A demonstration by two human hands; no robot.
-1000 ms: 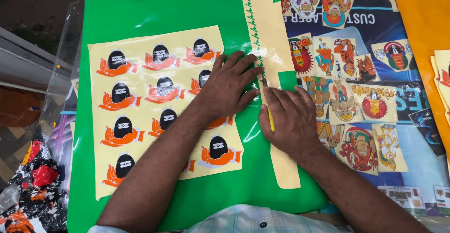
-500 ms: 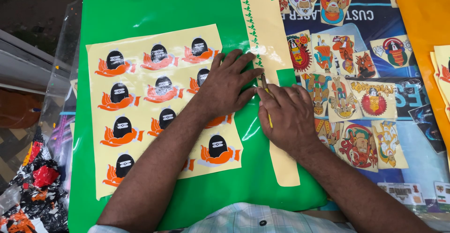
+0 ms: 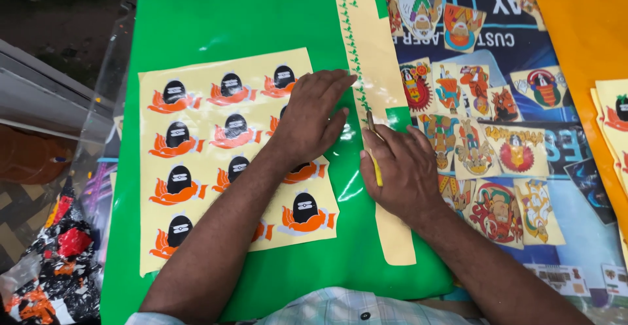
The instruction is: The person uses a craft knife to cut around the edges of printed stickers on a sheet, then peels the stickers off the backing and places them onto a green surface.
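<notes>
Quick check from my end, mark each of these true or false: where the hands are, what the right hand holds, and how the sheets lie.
1. The left hand lies flat on the yellow sticker sheet. True.
2. The right hand holds scissors. False: it holds a thin yellow tool.
3. The long cream strip lies on the green sheet. True.
4. The yellow sticker sheet lies on the orange sheet. False: it lies on the green sheet.

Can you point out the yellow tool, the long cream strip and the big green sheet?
yellow tool [image 3: 377,170]: head view, shaft beside right hand's fingers.
long cream strip [image 3: 396,237]: head view, bare lower end.
green sheet [image 3: 242,24]: head view, bare upper part.
</notes>
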